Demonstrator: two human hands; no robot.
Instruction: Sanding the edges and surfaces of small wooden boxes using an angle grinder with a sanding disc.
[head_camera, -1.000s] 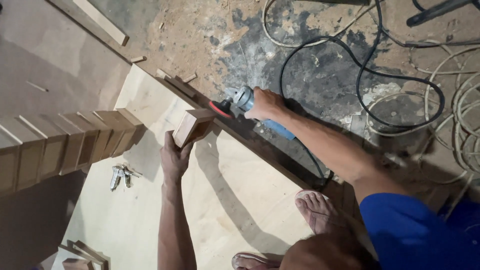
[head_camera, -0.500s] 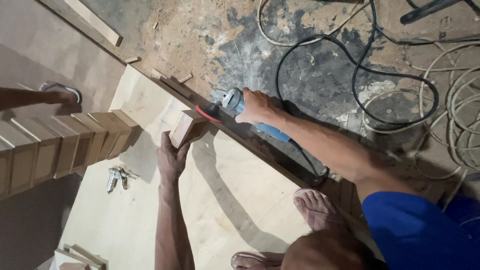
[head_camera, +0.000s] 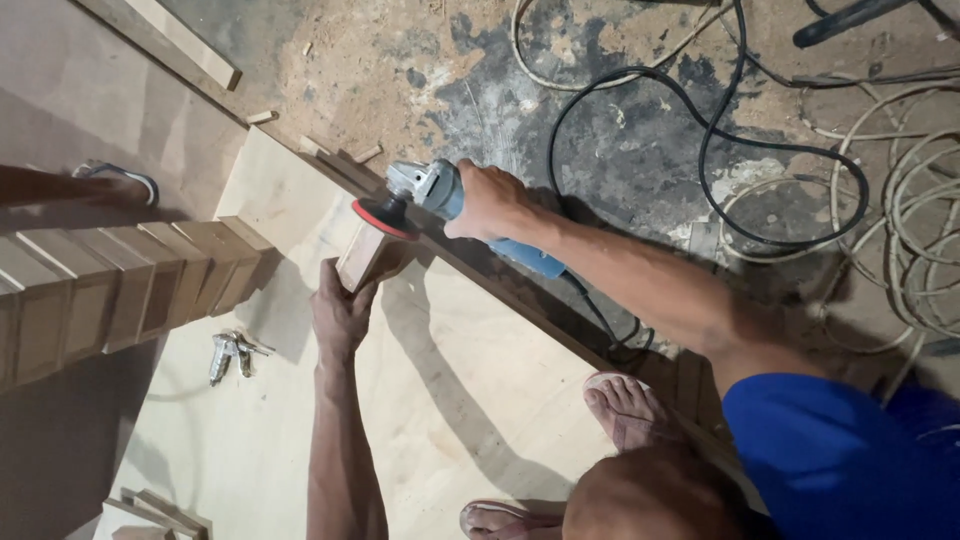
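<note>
My left hand (head_camera: 340, 312) grips a small wooden block (head_camera: 366, 258) and holds it upright on a pale plywood sheet (head_camera: 460, 400). My right hand (head_camera: 488, 200) is closed around the body of a blue and grey angle grinder (head_camera: 440, 195). Its red sanding disc (head_camera: 385, 217) rests on the top end of the block. The grinder's black cable (head_camera: 640, 90) loops away over the dusty floor behind.
A row of several similar wooden blocks (head_camera: 130, 285) lies at the left. A small metal tool (head_camera: 228, 355) sits on the plywood below them. Coiled cables (head_camera: 900, 220) lie at the right. My sandalled feet (head_camera: 625, 410) rest on the sheet's edge. Another person's foot (head_camera: 95, 185) shows at far left.
Both hands, with the block and the grinder, sit slightly further left and lower in the view as the camera shifts. Another person's foot has come into view at the left.
</note>
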